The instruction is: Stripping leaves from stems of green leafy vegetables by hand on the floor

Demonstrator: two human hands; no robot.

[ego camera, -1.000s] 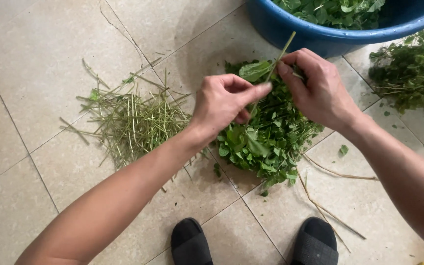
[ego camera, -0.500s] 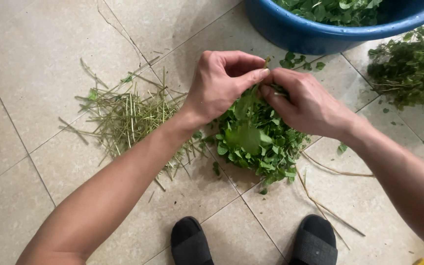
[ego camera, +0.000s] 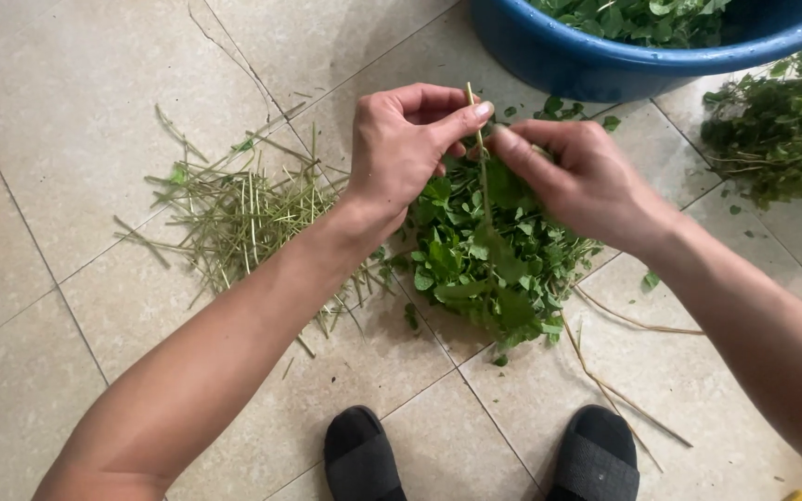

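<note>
My left hand pinches the top of a thin green herb stem between thumb and forefinger. My right hand grips the same stem just to the right, fingers on its leaves. Below both hands lies a pile of picked green leaves on the tiled floor. To the left of it is a heap of bare stripped stems.
A blue basin holding leafy greens stands at the top. A bunch of leafy stalks lies at the right edge. Loose brown stems lie by my two black slippers.
My hands moved from a stem held high and apart to close together over the leaf pile; now they have risen slightly with a stem upright between them.
</note>
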